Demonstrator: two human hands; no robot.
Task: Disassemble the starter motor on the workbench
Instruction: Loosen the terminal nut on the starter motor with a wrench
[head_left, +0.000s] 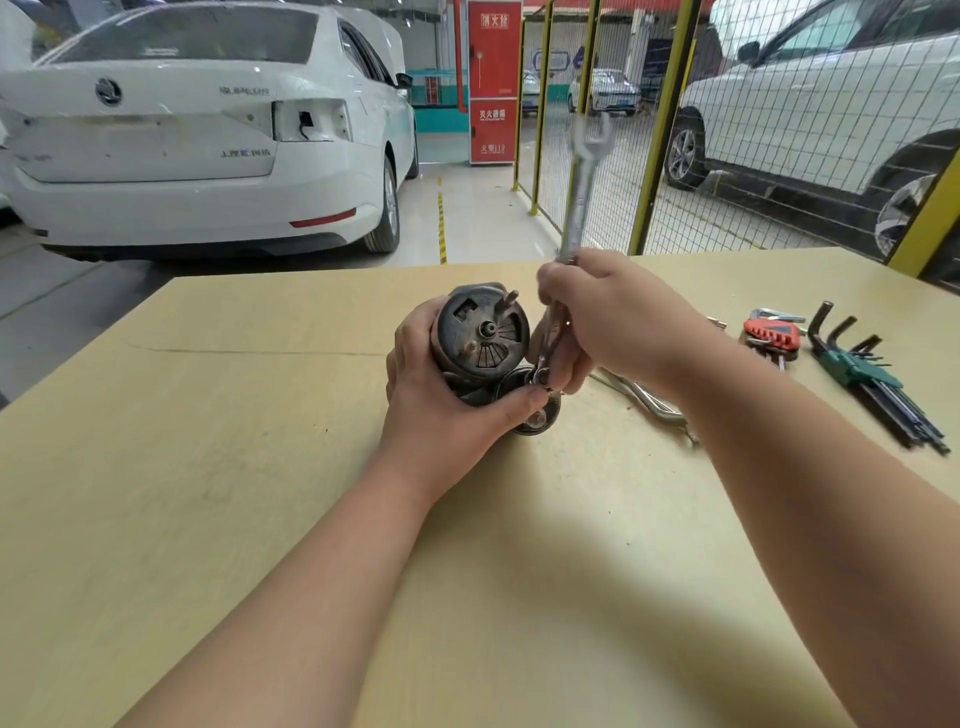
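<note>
Starter motor (480, 332) sits at the centre of the frame, lifted a little off the worktop (260, 467). Its round end cap faces the camera, so its long axis runs away from the viewer. The left grip (441, 410) wraps the body from the lower left, fingers curled behind it and the thumb laid across the smaller cylinder beneath.

The fastener (541, 375) that matters lies at the motor's lower right, just beside that thumb tip. The right grip (613, 322), curled round the shank of a wrench (582, 197), is on that same side. The wrench stands nearly upright, its open jaw high in the upper middle of the frame and its lower end down on the fastener. By my reading, the coming turn swings the shank about that low point while the left grip holds the motor against it.

To the right lie a plier-like tool (644, 397), a red hex key set (771, 335) and a green hex key set (862, 369); no lettering on them is legible.

At upper centre a red cabinet (493, 83) reads "消火栓" on top and "火警" below, with digits I cannot make out. The white car (197, 130) at upper left carries a round badge; its lettering is blurred.
</note>
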